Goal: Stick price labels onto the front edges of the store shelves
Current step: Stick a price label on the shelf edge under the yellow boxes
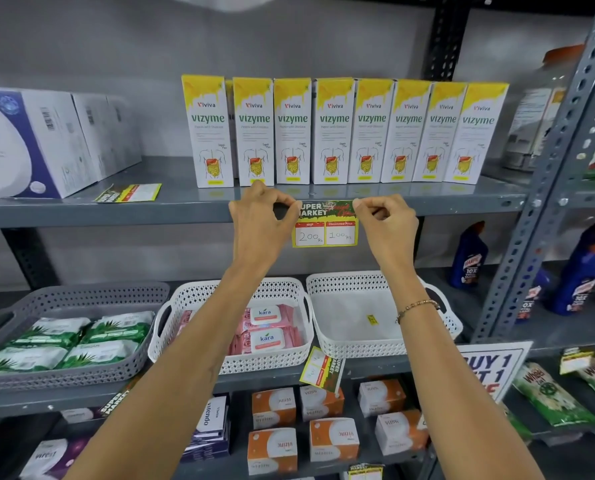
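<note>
A yellow and green price label (325,224) marked 200 and 100 hangs against the front edge of the grey upper shelf (116,213), below the row of Vizyme boxes (334,131). My left hand (261,220) pinches its top left corner. My right hand (384,221) pinches its top right corner. Both hands press the label's top strip to the shelf edge. Another label (129,192) lies flat on the same shelf to the left. A third label (322,368) leans crooked on the edge of the shelf below.
White and blue boxes (36,143) stand at upper left. On the middle shelf sit a grey basket of green wipes (64,337), a white basket of pink wipes (268,330) and a nearly bare white basket (358,317). Blue bottles (469,254) and a perforated upright (545,188) stand at right.
</note>
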`<action>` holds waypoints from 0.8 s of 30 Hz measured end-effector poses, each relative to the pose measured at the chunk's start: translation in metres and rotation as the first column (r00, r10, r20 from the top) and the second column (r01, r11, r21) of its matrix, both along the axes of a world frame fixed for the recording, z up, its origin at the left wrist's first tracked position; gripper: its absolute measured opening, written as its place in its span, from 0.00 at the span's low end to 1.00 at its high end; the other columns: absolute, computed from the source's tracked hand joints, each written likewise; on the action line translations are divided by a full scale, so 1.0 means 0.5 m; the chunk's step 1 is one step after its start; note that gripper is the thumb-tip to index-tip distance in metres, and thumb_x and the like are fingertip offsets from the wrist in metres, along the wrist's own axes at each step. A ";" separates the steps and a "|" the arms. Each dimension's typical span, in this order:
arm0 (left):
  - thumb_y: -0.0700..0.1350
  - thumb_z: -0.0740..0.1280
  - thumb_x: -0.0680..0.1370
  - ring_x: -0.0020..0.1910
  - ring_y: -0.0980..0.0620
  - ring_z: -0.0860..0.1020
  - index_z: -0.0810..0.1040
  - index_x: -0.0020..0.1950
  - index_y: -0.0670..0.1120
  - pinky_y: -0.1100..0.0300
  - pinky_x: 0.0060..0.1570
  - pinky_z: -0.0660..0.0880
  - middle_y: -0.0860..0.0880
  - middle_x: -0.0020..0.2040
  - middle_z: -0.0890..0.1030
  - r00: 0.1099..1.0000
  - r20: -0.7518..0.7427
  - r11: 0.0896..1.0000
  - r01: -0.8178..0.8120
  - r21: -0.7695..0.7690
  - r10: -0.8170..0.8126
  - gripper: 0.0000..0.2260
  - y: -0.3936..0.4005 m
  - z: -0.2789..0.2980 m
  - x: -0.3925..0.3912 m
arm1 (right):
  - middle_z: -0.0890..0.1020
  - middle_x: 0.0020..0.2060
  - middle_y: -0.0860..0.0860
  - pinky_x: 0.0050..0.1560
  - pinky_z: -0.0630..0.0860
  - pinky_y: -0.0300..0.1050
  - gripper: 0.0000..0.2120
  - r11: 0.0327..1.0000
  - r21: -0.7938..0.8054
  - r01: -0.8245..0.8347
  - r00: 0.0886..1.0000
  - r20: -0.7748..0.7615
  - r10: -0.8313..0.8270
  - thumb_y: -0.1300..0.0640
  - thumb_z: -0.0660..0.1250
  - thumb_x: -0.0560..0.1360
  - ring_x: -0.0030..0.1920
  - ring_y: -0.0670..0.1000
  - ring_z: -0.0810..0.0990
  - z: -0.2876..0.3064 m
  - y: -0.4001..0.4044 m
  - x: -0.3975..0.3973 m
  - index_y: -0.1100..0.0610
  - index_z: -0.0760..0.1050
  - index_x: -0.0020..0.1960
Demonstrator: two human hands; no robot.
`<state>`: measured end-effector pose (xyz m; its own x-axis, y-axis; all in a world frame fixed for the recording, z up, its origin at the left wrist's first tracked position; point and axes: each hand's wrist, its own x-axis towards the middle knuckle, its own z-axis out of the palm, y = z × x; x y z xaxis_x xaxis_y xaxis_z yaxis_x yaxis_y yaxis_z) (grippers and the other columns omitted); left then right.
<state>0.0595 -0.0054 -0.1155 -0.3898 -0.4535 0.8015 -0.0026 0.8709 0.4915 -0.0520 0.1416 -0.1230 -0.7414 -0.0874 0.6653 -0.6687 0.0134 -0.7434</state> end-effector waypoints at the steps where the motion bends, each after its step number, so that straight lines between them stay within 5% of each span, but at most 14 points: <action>1: 0.51 0.70 0.74 0.40 0.59 0.70 0.81 0.41 0.51 0.58 0.50 0.58 0.55 0.43 0.72 1.000 -0.003 1.000 0.001 0.004 -0.001 0.05 0.000 -0.001 0.000 | 0.78 0.39 0.49 0.37 0.70 0.24 0.04 1.000 0.002 0.001 1.000 -0.004 -0.001 0.56 0.71 0.71 0.33 0.34 0.74 -0.001 0.000 0.000 0.53 0.79 0.38; 11: 0.48 0.70 0.73 0.39 0.61 0.69 0.73 0.42 0.51 0.61 0.46 0.54 0.55 0.44 0.72 0.999 -0.050 1.000 -0.002 0.030 0.004 0.07 0.002 -0.008 -0.005 | 0.78 0.36 0.48 0.37 0.71 0.26 0.05 0.999 -0.020 0.046 0.998 -0.044 -0.047 0.56 0.72 0.70 0.33 0.41 0.74 -0.007 -0.009 0.003 0.56 0.78 0.41; 15: 0.46 0.71 0.72 0.42 0.59 0.69 0.69 0.49 0.51 0.62 0.50 0.57 0.55 0.44 0.69 0.995 -0.079 0.998 0.060 -0.008 -0.060 0.12 0.012 -0.007 -0.011 | 0.75 0.35 0.48 0.40 0.73 0.34 0.15 0.998 0.010 0.059 0.997 -0.042 -0.059 0.50 0.73 0.70 0.35 0.44 0.74 -0.005 -0.016 0.005 0.55 0.72 0.48; 18: 0.55 0.72 0.71 0.44 0.57 0.66 0.71 0.53 0.49 0.61 0.47 0.56 0.56 0.43 0.68 0.997 -0.039 0.997 0.062 -0.039 -0.064 0.18 0.021 -0.001 -0.023 | 0.73 0.40 0.52 0.44 0.71 0.42 0.26 0.990 0.075 0.116 0.992 -0.065 -0.111 0.43 0.74 0.66 0.43 0.51 0.74 -0.006 -0.033 0.014 0.57 0.70 0.53; 24: 0.57 0.73 0.69 0.44 0.56 0.66 0.72 0.52 0.47 0.60 0.43 0.53 0.56 0.44 0.67 0.997 -0.074 0.999 0.021 -0.042 -0.024 0.20 0.021 -0.001 -0.033 | 0.71 0.42 0.50 0.45 0.71 0.45 0.28 0.975 0.098 0.201 0.974 -0.122 -0.189 0.42 0.75 0.64 0.45 0.52 0.73 -0.005 -0.046 0.021 0.59 0.68 0.50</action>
